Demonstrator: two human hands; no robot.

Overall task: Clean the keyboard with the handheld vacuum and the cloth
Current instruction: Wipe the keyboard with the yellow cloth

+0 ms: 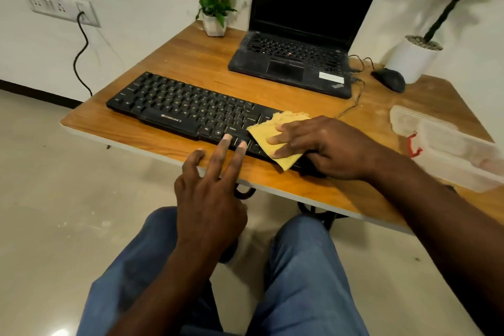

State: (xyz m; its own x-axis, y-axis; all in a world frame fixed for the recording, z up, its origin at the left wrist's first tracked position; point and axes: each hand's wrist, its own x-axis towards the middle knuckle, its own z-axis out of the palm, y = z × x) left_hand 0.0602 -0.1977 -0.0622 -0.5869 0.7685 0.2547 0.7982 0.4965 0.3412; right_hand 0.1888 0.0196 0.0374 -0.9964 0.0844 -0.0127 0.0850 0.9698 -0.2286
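A wall socket [62,7] is sitting at the far left, with a black cable [81,49] hanging down from it. A wooden table [163,142] is filling the middle of the view. A black keyboard [177,106] is lying across the table's near side, angled with its left end farther away.

The left hand [210,199] is reaching in from below with its fingers straight and spread, holding nothing. Two fingertips [226,138] are touching the keys on the keyboard's front row.

Just to the right, a yellow cloth [272,142] is lying over the keyboard's right end. The right hand [327,144] is pressing it down with flat, extended fingers rather than gripping it.

Behind, a small flower pot [215,26] and an open laptop [300,35] with a dark screen are standing. Farther right, a mouse [390,79], a white plant pot [411,60] and a clear plastic container [450,150] are resting.
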